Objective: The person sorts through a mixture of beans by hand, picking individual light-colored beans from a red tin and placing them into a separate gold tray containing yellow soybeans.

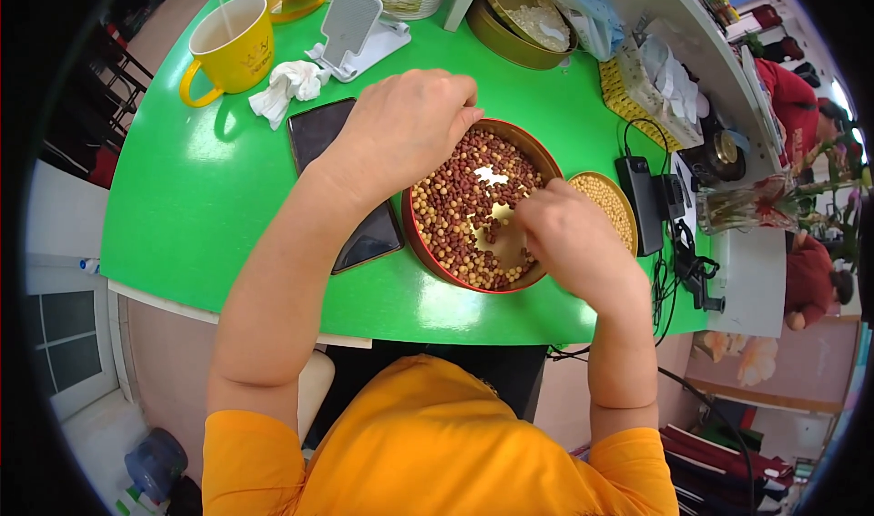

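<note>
A round red-rimmed tin (539, 147) with a gold inside stands on the green table. Mixed red-brown and pale yellow beans (446, 216) lie in it, with bare patches of its bottom showing. At the tin's far rim is my left hand (414, 116), its fingers curled closed over the edge. My right hand (569, 234) reaches over the right side of the tin, fingers pinched together down near the beans; whatever they hold is hidden. Beside it on the right, partly behind that hand, sits a smaller gold tin of pale yellow beans (603, 197).
Under my left forearm lies a dark phone or tablet (369, 238). A yellow mug (235, 47), crumpled tissue (289, 88) and white phone stand (355, 38) are at the far left. Gold tins (519, 47), a yellow basket (628, 102), black adapter (642, 197) and cables line the right.
</note>
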A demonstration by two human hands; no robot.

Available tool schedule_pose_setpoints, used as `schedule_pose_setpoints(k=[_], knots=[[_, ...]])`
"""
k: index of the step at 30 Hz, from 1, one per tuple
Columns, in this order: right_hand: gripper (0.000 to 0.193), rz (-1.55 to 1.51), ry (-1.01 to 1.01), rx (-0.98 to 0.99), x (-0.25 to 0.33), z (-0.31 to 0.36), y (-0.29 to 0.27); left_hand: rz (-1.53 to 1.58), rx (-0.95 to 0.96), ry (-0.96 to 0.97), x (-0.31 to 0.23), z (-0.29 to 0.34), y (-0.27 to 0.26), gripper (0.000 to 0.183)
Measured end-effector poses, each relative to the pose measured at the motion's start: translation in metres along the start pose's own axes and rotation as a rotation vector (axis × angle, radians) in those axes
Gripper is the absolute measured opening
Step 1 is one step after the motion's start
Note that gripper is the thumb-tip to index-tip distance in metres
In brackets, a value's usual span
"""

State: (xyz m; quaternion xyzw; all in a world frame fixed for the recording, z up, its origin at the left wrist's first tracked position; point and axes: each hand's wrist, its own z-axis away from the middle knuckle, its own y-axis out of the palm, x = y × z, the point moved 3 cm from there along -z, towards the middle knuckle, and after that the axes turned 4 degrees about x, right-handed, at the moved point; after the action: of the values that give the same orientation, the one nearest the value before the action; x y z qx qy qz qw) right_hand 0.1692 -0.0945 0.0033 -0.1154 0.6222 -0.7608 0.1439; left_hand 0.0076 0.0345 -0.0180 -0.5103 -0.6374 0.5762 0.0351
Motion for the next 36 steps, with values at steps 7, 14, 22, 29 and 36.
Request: schedule_pose_setpoints(k=[7,14,22,29,36], knots=[[0.008,-0.067,0.267,-0.23,-0.025,0.044,-0.02,0.0,0.013,0.004,0.002,0.0,0.008,0.023],[0.007,-0.187,-0.051,0.25,0.006,-0.013,-0.011,0.009,0.028,-0.027,0.008,0.001,0.01,0.021],[0.005,-0.107,-0.126,0.337,0.007,-0.024,0.011,-0.056,0.114,0.013,0.015,-0.001,0.018,0.016],[0.007,-0.071,-0.009,0.19,-0.004,-0.017,0.01,-0.075,0.122,0.004,0.011,-0.004,0.013,0.015],[0.013,-0.385,0.054,-0.02,-0.028,0.012,-0.009,-0.044,0.138,-0.014,0.01,-0.002,0.011,0.016]])
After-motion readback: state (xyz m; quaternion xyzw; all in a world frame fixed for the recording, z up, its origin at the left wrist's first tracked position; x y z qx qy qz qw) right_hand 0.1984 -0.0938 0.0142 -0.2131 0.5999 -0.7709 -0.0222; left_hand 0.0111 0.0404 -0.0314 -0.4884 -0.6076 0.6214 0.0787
